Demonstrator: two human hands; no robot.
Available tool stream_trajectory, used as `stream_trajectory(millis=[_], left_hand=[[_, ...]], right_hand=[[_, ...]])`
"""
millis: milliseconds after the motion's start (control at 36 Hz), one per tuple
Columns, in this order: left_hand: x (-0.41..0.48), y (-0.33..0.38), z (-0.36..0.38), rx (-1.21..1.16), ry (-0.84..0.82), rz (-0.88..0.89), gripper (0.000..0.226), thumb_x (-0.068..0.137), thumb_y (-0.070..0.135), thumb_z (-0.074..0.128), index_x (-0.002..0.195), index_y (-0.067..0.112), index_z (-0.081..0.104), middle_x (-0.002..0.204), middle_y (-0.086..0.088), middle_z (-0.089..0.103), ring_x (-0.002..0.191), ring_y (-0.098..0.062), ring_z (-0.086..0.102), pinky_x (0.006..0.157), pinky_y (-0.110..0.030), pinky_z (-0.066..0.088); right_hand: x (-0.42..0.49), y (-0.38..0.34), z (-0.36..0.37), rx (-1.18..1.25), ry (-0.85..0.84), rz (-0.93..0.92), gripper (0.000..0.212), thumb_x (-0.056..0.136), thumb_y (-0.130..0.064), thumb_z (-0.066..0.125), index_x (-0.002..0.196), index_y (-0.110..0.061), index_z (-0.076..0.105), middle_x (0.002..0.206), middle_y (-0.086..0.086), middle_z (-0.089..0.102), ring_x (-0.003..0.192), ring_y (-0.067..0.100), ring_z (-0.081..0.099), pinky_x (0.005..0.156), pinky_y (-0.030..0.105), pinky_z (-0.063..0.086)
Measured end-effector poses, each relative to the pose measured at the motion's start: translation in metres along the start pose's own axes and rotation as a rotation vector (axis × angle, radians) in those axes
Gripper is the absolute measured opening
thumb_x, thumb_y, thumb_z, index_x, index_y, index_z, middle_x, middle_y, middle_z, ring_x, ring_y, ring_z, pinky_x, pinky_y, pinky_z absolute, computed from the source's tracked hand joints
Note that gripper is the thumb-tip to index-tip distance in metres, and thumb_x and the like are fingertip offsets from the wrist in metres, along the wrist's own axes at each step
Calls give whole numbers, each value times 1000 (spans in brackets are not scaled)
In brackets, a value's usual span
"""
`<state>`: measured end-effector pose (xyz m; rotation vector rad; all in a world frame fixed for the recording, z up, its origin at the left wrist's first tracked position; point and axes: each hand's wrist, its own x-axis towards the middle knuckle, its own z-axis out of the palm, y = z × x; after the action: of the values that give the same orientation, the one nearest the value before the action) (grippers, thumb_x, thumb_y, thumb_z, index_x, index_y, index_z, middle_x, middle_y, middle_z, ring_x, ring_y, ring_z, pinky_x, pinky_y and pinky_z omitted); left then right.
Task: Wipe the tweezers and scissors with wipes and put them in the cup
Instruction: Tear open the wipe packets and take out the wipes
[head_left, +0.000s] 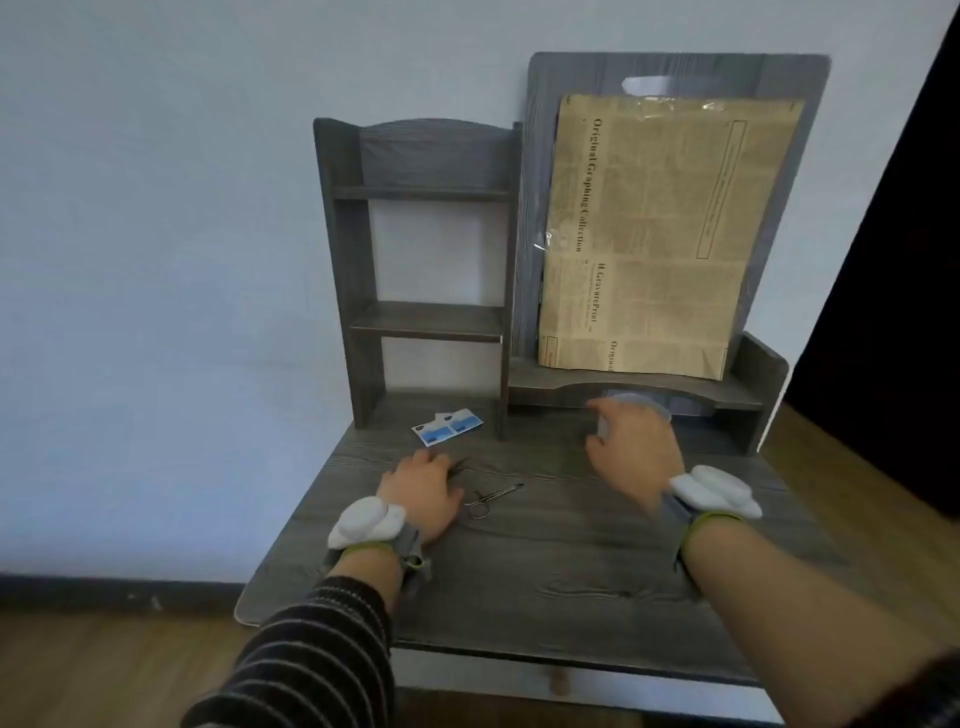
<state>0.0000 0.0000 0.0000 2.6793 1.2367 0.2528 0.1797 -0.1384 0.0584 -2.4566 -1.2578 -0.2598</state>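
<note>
On the grey desk (545, 561), the left hand (423, 491) lies palm down, its fingers over a dark pointed tool, probably the tweezers (460, 466); whether they pinch it I cannot tell. Just behind lie the blue-and-white wipes (447, 426). Touching the hand's right side are the small scissors (491, 498), flat on the desk. Further right, the blurred right hand (634, 452) curls its fingers around the translucent cup (636, 402) under the low shelf (623, 387).

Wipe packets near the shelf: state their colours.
Wipe packets: white with blue, clearest in the head view.
</note>
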Motion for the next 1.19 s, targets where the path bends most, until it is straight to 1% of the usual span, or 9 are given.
stream_trajectory(millis=[167,333,500,639,806,889,1028,1111,1194], left_hand=[[7,-13,7,-25,-60,11,44,88,35,54,130,23,50,130,-9,51,121,-29,46,102,-39,41],[14,-14,7,-64,-23,41,37,87,24,55,125,21,54,125,-8,56,117,-27,51,96,-32,41],[19,-13,5,-120,32,-15,27,85,14,54,111,16,61,114,-6,66,107,-26,59,89,-33,47],[21,-16,3,-152,30,-52,24,82,14,57,105,15,62,109,-6,67,103,-27,61,86,-33,49],[22,-17,3,-181,34,-63,20,81,19,58,100,18,63,106,-4,68,100,-26,62,83,-32,48],[22,-17,3,-176,32,-64,19,81,17,57,98,19,64,105,-4,68,99,-26,62,83,-31,48],[25,-20,3,-186,35,-61,18,82,22,58,98,20,67,105,-4,69,98,-25,63,84,-31,50],[28,-23,2,-177,121,-39,22,86,25,55,102,17,67,109,-7,64,102,-26,60,84,-31,46],[32,-27,3,-152,137,-28,30,87,25,55,114,17,63,119,-9,55,113,-27,52,93,-33,43]], right_hand=[[5,-1,3,-40,5,25,49,85,-24,47,134,-23,45,131,6,57,119,29,52,99,40,40],[9,2,6,22,32,6,46,87,-18,47,133,-20,47,125,9,60,114,29,55,98,39,42],[15,9,11,32,123,1,42,85,-18,48,126,-20,55,109,8,68,105,28,59,91,39,46],[18,6,15,15,223,-73,36,81,-16,52,115,-17,63,109,8,67,106,30,54,88,43,45],[20,-18,20,52,279,-273,26,75,-9,58,97,-10,71,100,8,70,96,31,57,83,38,46],[17,-31,28,58,154,-307,29,80,-12,53,104,-13,68,109,6,67,105,30,54,87,35,45],[9,-44,42,17,-242,-272,40,87,-18,45,125,-24,56,128,2,57,121,22,44,100,35,40],[7,-46,48,10,-318,-278,41,88,-17,45,127,-25,54,131,2,55,122,23,43,102,36,39],[9,-44,52,13,-344,-273,41,89,-19,45,128,-26,52,131,2,55,123,22,43,102,35,39]])
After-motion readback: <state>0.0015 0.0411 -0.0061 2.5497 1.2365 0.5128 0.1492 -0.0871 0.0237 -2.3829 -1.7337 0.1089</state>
